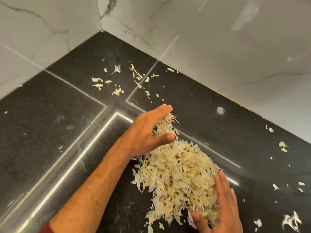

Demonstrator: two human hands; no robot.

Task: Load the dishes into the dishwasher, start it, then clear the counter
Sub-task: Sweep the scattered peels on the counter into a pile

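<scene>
Head view: we are cupping the garlic-peel pile [180, 167] lengthwise between spread left hand [148, 130] and right hand [223, 209], fingers straight.

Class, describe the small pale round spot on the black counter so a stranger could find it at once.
Start at the black counter, along the right-hand marble wall. The spot sits beyond the peel pile, right of the left hand. Unlike the ragged peel scraps, it is a smooth, flat circle.

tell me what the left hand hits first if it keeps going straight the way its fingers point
The left hand points up and right, toward the marble wall. Past its fingertips lies bare black counter with perhaps a stray peel scrap, then likely the wall's base; depth is unclear.
</scene>
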